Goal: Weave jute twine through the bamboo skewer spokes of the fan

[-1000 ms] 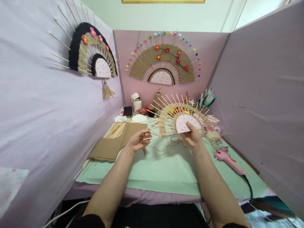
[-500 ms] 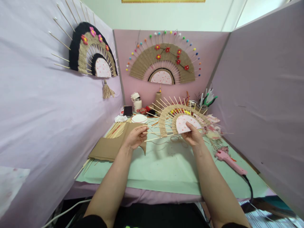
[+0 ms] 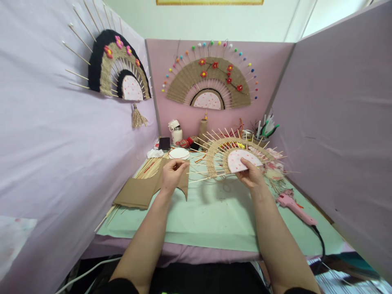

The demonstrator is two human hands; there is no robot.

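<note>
My right hand (image 3: pixel 249 173) grips a half-round woven fan (image 3: pixel 213 161) by its pink-dotted white centre, thumb on top and fingers underneath. The fan has thin wooden sticks spreading outward through a band of tan twine, and it is held tilted above the table. At its left side, my left hand (image 3: pixel 174 173) is closed in a pinch by the stick tips. What lies between those fingertips is too small to make out. Beneath the left hand is a piece of brown cardboard (image 3: pixel 134 192), and loose twine (image 3: pixel 225 184) shows below the fan.
A pink glue gun (image 3: pixel 295 208) lies on the right, its cord running off the table edge. Thin sticks (image 3: pixel 148 169), a phone (image 3: pixel 164 143), a white bottle (image 3: pixel 175 132) and a tool holder (image 3: pixel 260 140) stand or lie farther back. Finished fans (image 3: pixel 177 87) hang on the partitions.
My left hand has turned and risen slightly, its fingertips pinched at the stick ends. The fan has tipped and dropped a little in my right hand, which keeps its grip.
</note>
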